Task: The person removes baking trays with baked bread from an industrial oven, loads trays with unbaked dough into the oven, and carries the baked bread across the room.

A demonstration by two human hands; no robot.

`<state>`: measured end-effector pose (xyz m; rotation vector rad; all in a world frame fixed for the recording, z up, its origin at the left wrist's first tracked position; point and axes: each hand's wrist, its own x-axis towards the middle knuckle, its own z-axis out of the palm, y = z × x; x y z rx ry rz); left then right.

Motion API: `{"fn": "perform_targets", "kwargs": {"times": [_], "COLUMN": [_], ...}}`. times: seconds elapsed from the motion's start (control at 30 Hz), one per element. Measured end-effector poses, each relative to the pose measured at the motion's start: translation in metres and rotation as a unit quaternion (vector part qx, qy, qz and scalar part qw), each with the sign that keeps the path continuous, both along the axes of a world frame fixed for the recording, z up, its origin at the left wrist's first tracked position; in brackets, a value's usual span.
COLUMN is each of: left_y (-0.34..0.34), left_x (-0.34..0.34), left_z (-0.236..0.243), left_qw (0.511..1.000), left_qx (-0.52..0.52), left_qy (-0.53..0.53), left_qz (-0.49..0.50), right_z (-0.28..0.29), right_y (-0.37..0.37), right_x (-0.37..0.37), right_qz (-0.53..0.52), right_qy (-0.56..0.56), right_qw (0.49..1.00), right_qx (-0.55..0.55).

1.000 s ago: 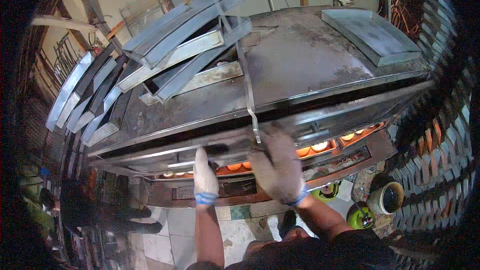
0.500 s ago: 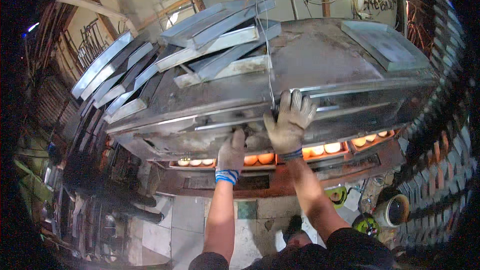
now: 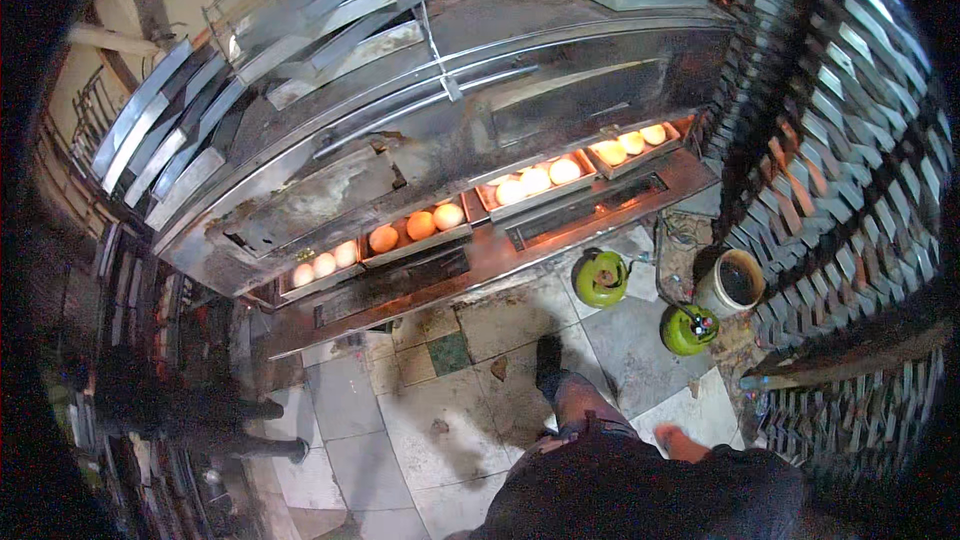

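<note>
Neither my left hand nor my right hand is in the picture. In front of me stands a large, dark metal oven [image 3: 560, 70]. Its long low opening shows metal trays of round buns [image 3: 415, 228] that glow orange, with more buns [image 3: 535, 178] further right. A thin metal rod [image 3: 436, 52] lies over the oven's top. At the lower edge are my dark clothing [image 3: 640, 490] and my bare leg [image 3: 585, 405] above a dark shoe.
Long empty baking trays [image 3: 300, 10] are stacked on the oven top and down its left side. Two green gas cylinders [image 3: 600, 278] and a dark bucket [image 3: 735, 282] stand on the tiled floor. A tall tray rack [image 3: 850, 190] fills the right. Another person's dark legs [image 3: 190, 410] are at left.
Both gloved hands were up at the oven's door edge above the buns; they have dropped out of view. The view has pulled back and shows more floor.
</note>
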<state>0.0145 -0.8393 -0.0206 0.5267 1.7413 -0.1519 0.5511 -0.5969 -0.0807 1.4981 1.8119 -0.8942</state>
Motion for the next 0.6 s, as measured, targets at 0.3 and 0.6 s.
{"fn": "perform_targets", "kwargs": {"times": [0.3,0.6], "left_y": [0.008,0.385], "left_x": [0.008,-0.077], "left_z": [0.01,0.063], "left_qw": [0.997,0.913], "left_qx": [0.078,0.359], "left_qy": [0.007,0.182], "left_qz": [0.025,-0.073], "right_z": [0.015,0.159], "right_y": [-0.162,0.311], "right_x": [0.058,-0.054], "right_qz": [-0.172,-0.417], "right_qy": [-0.016,0.279], "right_qw": [0.983,0.825], "right_qx": [-0.065,0.26]}}
